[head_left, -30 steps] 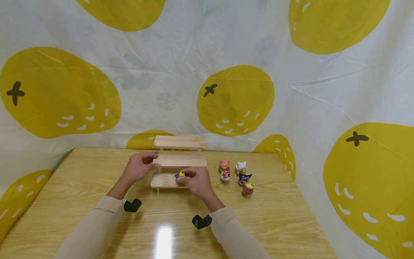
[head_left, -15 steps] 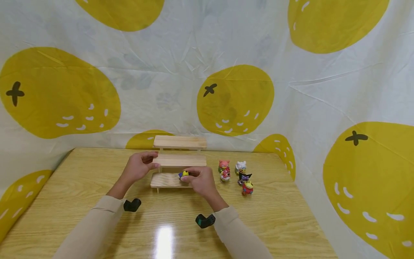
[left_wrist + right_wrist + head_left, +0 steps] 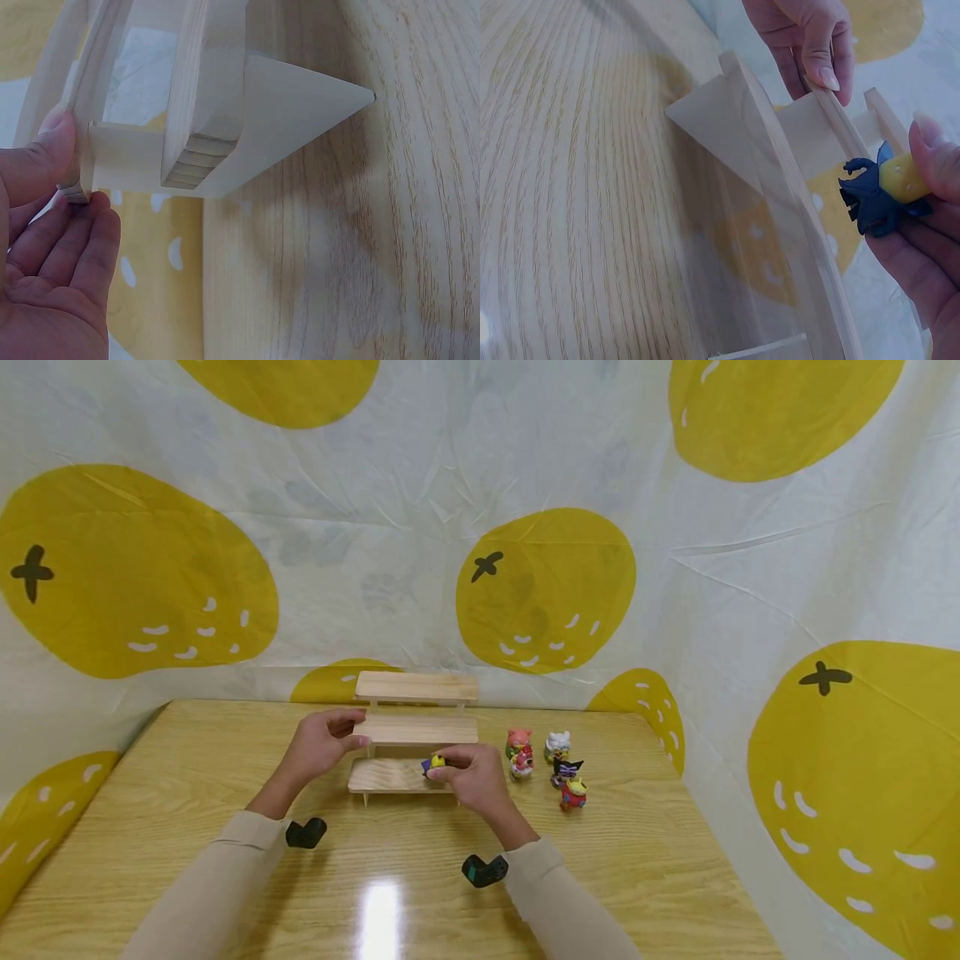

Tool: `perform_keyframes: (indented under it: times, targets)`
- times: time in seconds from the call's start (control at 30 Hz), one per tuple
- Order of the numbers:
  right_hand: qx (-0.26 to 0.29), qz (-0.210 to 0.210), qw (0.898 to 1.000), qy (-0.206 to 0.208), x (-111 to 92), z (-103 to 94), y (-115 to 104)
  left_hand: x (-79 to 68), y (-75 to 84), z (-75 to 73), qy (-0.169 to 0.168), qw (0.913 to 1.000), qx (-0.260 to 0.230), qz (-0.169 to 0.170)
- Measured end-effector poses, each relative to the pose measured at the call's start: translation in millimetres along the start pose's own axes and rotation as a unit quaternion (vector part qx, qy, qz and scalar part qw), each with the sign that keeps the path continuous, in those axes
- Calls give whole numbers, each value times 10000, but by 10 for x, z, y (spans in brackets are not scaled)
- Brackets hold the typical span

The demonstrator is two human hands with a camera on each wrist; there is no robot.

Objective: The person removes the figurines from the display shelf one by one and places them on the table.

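Note:
A three-tier wooden display stand [image 3: 416,729] stands at the back of the table. My left hand [image 3: 321,747] pinches the left end of its middle tier; in the left wrist view the thumb lies on one face and the fingertips on the other. Between the thumb and fingers of my right hand [image 3: 478,778] is a small toy figurine [image 3: 870,196], yellow at one end and dark blue at the other. In the head view it is over the right half of the bottom tier [image 3: 386,775]. Whether it touches the wood, I cannot tell.
Several small figurines stand on the table right of the stand: a pink one [image 3: 519,743], a white one [image 3: 557,745], a black-eared one [image 3: 567,772] and a red-and-yellow one [image 3: 573,795] among them. A lemon-print cloth [image 3: 375,568] hangs behind the table [image 3: 637,860].
My right hand has shifted a short way to the right along the bottom tier, carrying the figurine. The left hand keeps its grip on the middle tier.

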State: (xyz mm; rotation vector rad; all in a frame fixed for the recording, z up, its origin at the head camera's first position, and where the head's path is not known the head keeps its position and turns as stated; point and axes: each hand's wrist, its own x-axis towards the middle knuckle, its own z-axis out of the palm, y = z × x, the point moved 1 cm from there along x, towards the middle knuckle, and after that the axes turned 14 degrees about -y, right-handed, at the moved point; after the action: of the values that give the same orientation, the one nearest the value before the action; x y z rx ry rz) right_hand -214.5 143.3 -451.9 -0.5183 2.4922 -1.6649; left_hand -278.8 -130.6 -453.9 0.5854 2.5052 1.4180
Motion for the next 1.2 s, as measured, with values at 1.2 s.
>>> perform_keyframes:
  times: [1.2]
  targets:
    - [-322, 35, 9993, 163, -164, -283, 121, -15, 22, 3, -10, 10000, 5, -35]
